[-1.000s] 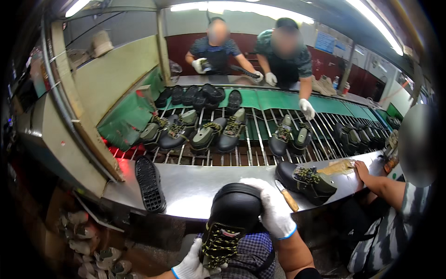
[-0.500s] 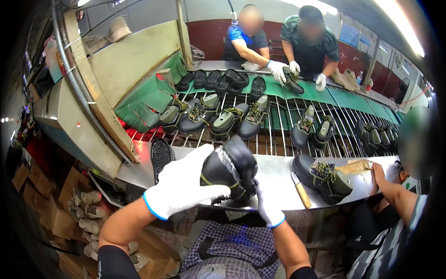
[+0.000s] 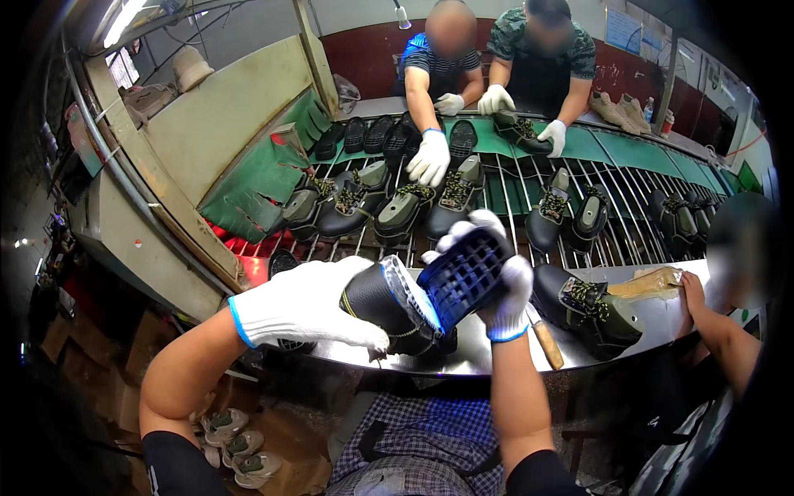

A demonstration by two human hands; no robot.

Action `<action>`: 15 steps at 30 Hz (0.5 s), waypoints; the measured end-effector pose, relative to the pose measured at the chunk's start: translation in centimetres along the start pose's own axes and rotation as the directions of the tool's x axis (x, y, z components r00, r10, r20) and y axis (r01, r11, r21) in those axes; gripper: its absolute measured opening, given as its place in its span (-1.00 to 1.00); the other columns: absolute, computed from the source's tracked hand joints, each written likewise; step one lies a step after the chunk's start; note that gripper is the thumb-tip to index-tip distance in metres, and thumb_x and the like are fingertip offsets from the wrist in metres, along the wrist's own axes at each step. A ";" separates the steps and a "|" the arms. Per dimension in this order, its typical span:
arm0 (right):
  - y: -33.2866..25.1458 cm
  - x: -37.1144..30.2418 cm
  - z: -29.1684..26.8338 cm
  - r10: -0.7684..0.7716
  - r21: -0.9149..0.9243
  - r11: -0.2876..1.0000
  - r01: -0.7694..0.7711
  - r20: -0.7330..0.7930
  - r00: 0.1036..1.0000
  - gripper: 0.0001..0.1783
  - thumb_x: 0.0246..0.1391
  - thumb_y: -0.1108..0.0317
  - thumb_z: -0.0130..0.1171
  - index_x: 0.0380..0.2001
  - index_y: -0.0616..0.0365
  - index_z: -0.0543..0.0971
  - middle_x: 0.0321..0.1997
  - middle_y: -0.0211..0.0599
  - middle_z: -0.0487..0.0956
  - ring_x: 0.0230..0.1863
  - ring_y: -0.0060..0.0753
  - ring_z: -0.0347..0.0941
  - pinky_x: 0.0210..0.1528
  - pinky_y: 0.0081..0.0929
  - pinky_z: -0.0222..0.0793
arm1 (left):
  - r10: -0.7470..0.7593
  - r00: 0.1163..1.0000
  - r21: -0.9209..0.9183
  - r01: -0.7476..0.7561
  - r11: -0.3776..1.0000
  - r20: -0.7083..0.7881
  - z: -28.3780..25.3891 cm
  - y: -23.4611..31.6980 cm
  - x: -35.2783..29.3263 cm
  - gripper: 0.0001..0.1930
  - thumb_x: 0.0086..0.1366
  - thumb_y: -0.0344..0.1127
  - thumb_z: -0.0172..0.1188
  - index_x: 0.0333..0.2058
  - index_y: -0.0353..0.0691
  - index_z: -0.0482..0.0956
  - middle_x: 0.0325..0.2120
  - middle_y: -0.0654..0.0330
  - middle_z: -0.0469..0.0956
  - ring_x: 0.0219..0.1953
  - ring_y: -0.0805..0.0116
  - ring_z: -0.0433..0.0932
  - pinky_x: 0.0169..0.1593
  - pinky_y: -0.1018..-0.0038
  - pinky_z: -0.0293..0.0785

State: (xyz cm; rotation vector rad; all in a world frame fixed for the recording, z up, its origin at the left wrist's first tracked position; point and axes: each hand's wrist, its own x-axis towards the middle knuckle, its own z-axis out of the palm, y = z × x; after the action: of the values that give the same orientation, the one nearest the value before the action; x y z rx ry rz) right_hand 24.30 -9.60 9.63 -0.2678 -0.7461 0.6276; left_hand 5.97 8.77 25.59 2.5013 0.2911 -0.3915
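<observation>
My left hand (image 3: 310, 306), in a white knit glove, grips a black shoe upper (image 3: 372, 304) tilted over the metal table edge. A pale strip shows along its bottom edge. In my right hand (image 3: 509, 302), also gloved, is a black shoe sole (image 3: 465, 273), its grid-patterned inner face turned toward me. The sole stands away from the upper at the top. Low down the two meet, but I cannot tell whether they are joined there. Right of my right hand lie a wooden-handled knife (image 3: 546, 341) and another black laced shoe (image 3: 587, 312).
Beyond the metal table (image 3: 513, 347), several dark shoes (image 3: 347, 202) sit on a bar rack. Two gloved people work opposite, one holding a shoe (image 3: 521, 132). At right, a person's bare hand (image 3: 696, 291) touches a brown packet (image 3: 645, 283). Beige shoes (image 3: 223, 426) lie lower left.
The sole has been pulled open from the upper, and my right hand has moved up with it. Opposite, the left person's hand now reaches over the rack; the other person holds the shoe.
</observation>
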 end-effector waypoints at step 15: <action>-0.5 -0.8 3.1 0.107 -0.347 0.932 -0.104 -0.011 0.994 -0.30 -0.07 0.27 0.38 0.19 0.15 0.45 0.20 -0.15 0.47 0.31 -0.18 0.39 0.46 -0.19 0.23 | 0.082 0.993 0.184 -0.096 0.978 0.083 0.3 4.4 1.3 -0.05 0.10 0.43 0.42 0.23 -0.24 0.48 -0.04 -0.15 0.70 0.00 -0.15 0.71 0.12 0.13 0.62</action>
State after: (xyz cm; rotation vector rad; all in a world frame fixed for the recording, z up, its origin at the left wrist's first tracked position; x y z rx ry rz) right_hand 21.86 -10.42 11.64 -0.6354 -0.8534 0.5962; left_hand 8.38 5.18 27.18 2.6644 0.1162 -0.4954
